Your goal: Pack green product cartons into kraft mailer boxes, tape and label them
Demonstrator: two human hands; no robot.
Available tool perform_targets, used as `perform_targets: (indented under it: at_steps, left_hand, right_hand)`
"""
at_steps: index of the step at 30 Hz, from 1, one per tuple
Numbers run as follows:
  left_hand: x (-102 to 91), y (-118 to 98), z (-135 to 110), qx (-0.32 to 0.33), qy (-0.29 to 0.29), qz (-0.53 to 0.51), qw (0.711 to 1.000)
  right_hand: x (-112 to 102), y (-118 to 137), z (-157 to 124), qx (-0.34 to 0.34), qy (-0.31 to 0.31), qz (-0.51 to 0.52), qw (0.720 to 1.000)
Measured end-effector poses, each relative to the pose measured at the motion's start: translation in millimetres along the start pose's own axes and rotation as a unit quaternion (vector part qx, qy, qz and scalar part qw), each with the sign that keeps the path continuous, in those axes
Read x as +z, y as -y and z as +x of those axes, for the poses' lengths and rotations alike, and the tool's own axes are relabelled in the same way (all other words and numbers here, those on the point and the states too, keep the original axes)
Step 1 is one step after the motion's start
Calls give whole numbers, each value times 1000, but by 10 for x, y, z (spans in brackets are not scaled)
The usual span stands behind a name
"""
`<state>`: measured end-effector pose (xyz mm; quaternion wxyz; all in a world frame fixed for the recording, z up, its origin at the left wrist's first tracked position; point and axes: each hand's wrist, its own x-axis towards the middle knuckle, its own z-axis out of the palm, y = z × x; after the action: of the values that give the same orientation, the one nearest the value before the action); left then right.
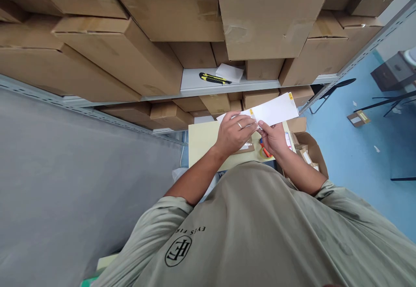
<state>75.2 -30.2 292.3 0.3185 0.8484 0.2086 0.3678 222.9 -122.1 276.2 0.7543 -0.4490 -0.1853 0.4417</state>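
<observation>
My left hand [233, 132], a ring on one finger, and my right hand [274, 137] both pinch a white rectangular sheet [275, 110] with small yellow tabs at its corners. The sheet is held up above a pale yellow table top [203, 140]. A second white sheet edge [224, 116] shows behind my left fingers. Under my right hand lie a red-and-orange item [264, 151] and a small clear packet [248, 144]; what they are is unclear.
A metal shelf [191, 88] carries stacked cardboard boxes [269, 16], a yellow-black utility knife [213, 78] and a white pad [229, 72]. An open carton [308, 148] stands right of the table. Blue floor [357, 157] with scraps and chair legs lies right; a grey wall [65, 183] left.
</observation>
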Motion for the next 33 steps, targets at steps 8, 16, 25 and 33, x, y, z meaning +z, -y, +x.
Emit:
perform_targets:
  at_steps: [8,16,25,33]
  left_hand:
    - [-9,60,-54,-2,-45,-7,999]
    - [-134,320,-29,-175,-322,-99,925]
    - [-156,711,-96,-328,-411,-297,797]
    - [-106,567,-315,-398,-358,-350,769]
  right_hand:
    - [-67,23,10,12,-14,-10,1000]
    - [-320,-20,120,62,3,-6,998]
    - [-1216,-517,592,152,-56,-129,978]
    - [-1675,-907,1030,283,-154,-235,917]
